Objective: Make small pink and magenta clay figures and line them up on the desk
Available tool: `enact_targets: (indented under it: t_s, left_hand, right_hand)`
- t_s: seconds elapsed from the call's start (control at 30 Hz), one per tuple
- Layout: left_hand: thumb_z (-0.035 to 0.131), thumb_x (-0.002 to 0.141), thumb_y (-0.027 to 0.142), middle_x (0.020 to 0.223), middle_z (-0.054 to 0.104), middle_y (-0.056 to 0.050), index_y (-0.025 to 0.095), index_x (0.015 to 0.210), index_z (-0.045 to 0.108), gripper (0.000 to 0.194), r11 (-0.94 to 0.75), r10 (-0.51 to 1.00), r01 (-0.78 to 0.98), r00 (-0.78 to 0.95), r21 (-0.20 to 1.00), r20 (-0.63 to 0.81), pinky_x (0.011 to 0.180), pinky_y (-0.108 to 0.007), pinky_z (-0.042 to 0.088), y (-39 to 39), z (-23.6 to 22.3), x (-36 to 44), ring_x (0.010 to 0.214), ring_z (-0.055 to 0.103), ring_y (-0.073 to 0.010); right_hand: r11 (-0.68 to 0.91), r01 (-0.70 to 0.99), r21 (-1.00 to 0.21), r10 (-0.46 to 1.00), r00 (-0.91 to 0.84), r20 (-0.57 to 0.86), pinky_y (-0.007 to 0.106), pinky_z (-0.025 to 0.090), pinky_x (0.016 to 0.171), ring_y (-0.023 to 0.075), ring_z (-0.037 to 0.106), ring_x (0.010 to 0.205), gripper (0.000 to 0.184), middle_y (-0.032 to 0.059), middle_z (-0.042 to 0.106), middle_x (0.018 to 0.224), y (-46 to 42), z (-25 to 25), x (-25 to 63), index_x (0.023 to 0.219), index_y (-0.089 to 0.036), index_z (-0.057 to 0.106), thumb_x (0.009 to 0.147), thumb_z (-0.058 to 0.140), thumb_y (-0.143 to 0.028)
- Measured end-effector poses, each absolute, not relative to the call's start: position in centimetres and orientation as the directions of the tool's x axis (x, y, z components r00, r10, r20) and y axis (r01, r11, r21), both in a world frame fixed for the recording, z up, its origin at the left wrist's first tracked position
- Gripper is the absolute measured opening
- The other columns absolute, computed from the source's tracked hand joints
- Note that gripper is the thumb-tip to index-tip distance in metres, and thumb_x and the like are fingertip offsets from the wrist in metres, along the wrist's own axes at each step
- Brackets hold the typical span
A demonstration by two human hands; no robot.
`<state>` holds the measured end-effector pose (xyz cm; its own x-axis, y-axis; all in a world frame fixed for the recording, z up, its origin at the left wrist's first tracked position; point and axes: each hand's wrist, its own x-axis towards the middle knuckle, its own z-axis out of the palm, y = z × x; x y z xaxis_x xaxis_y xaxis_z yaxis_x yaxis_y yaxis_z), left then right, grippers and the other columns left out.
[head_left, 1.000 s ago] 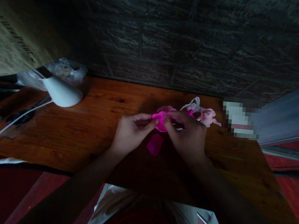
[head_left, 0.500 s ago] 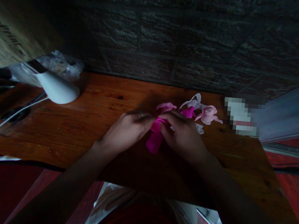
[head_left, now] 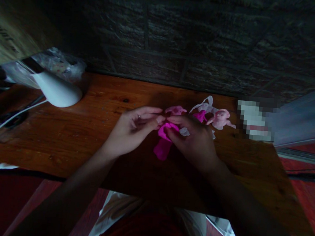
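Note:
A soft, bright magenta piece [head_left: 167, 131], its exact kind unclear, is pinched between the thumb and fingers of my right hand [head_left: 195, 139]. Its upper part curls over, and a flatter magenta part [head_left: 162, 149] hangs below toward the table. My left hand [head_left: 130, 130] is just left of it, fingers stretched out and partly apart, with the tips close to the piece's upper edge. Whether those tips touch it is hard to see. Just beyond the hands lies a pink, lumpy shape [head_left: 176, 110]. Right of that are a small magenta shape [head_left: 201, 116] and a pale pink figure [head_left: 220, 119].
A crumpled whitish strip [head_left: 209, 102] lies among the pink shapes. On the wooden table [head_left: 100, 102] a white lamp-like object [head_left: 62, 92] with a white cable stands at left, near clear plastic wrapping [head_left: 65, 66]. A blurred-out pale box [head_left: 255, 121] sits at right, before the dark brick wall [head_left: 165, 34].
My left hand has opened and drawn slightly left, away from the magenta piece. My right hand keeps its pinch, and the piece's upper part shows more. The view has shifted slightly.

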<state>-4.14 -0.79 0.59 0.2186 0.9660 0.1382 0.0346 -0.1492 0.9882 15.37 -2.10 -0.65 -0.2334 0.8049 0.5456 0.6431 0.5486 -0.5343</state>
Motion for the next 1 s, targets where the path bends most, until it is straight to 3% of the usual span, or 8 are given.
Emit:
enact_targets:
  t_s: [0.23,0.33,0.47,0.53,0.63,0.77,0.9,1.0]
  left_hand:
    - [0.080,0.088,0.030,0.117,0.082,-0.010,0.015,0.114,0.079,0.030,-0.136,0.902,-0.067,0.403,0.988,0.151,0.093,-0.030,0.063,-1.8,0.1,-3.1,0.102,0.078,-0.0204]
    - [0.084,0.083,0.025,0.118,0.081,-0.009,0.017,0.116,0.080,0.034,-0.111,0.911,-0.112,0.386,0.987,0.146,0.095,-0.030,0.062,-1.7,-0.2,-3.1,0.102,0.078,-0.0197]
    - [0.084,0.084,0.026,0.118,0.081,-0.009,0.018,0.115,0.081,0.032,-0.093,0.922,-0.108,0.367,0.990,0.126,0.096,-0.032,0.061,-1.4,-0.8,-3.3,0.102,0.078,-0.0201]
    - [0.086,0.082,0.025,0.118,0.082,-0.008,0.019,0.115,0.081,0.034,-0.094,0.920,-0.131,0.367,0.987,0.136,0.097,-0.033,0.060,-1.3,-1.0,-3.3,0.101,0.078,-0.0197]
    - [0.089,0.078,0.022,0.117,0.082,-0.006,0.022,0.115,0.081,0.037,-0.075,0.908,-0.200,0.392,0.977,0.150,0.099,-0.033,0.060,-1.4,-0.8,-3.1,0.103,0.078,-0.0196]
    - [0.085,0.084,0.033,0.120,0.081,-0.007,0.022,0.109,0.082,0.027,0.077,0.929,-0.267,0.369,0.961,0.028,0.104,-0.035,0.057,-1.6,-0.1,-2.7,0.111,0.076,-0.0221]
    - [0.085,0.083,0.044,0.102,0.083,-0.006,0.019,0.094,0.083,0.027,0.321,0.880,-0.390,0.460,0.863,-0.120,0.091,-0.034,0.062,-1.6,0.0,-2.5,0.092,0.079,-0.0200]
    - [0.088,0.080,0.042,0.096,0.083,-0.006,0.018,0.094,0.082,0.028,0.380,0.856,-0.407,0.496,0.831,-0.149,0.084,-0.030,0.063,-1.5,0.0,-2.4,0.084,0.078,-0.0170]
  right_hand:
    - [0.527,0.640,-0.559,0.793,-0.135,0.594,0.037,0.063,0.087,0.0245,0.079,0.093,0.018,0.0097,0.084,0.101,-2.5,-0.1,15.3,0.101,-0.017,0.080,0.087,0.071,-0.010]
    - [0.535,0.622,-0.572,0.796,-0.143,0.588,0.038,0.063,0.088,0.0236,0.080,0.095,0.018,0.0066,0.084,0.102,-2.7,0.2,15.5,0.101,-0.021,0.081,0.091,0.069,-0.012]
    - [0.472,0.617,-0.629,0.860,-0.167,0.481,0.042,0.062,0.095,0.0266,0.079,0.106,0.030,0.0090,0.082,0.117,-2.6,0.1,15.7,0.120,-0.022,0.077,0.091,0.073,-0.019]
    - [0.432,0.654,-0.622,0.886,-0.177,0.429,0.042,0.063,0.091,0.0289,0.080,0.103,0.034,0.0108,0.082,0.117,-2.4,0.0,15.7,0.122,-0.021,0.077,0.087,0.077,-0.023]
    - [0.450,0.678,-0.582,0.873,-0.197,0.446,0.037,0.063,0.078,0.0262,0.082,0.087,0.018,0.0073,0.086,0.102,-2.2,0.1,15.9,0.105,-0.022,0.082,0.089,0.074,-0.023]
    - [0.524,0.641,-0.561,0.819,-0.198,0.539,0.032,0.062,0.076,0.0215,0.081,0.081,0.019,0.0037,0.086,0.095,-2.1,0.4,16.3,0.097,-0.023,0.083,0.094,0.065,-0.016]
    - [0.596,0.619,-0.511,0.758,-0.223,0.613,0.033,0.063,0.082,0.0217,0.081,0.089,0.022,0.0050,0.085,0.102,-2.5,0.6,16.6,0.103,-0.022,0.081,0.097,0.061,-0.015]
    - [0.616,0.609,-0.499,0.747,-0.252,0.615,0.035,0.062,0.089,0.0222,0.080,0.099,0.025,0.0066,0.084,0.109,-2.5,0.6,16.7,0.113,-0.022,0.079,0.098,0.060,-0.015]
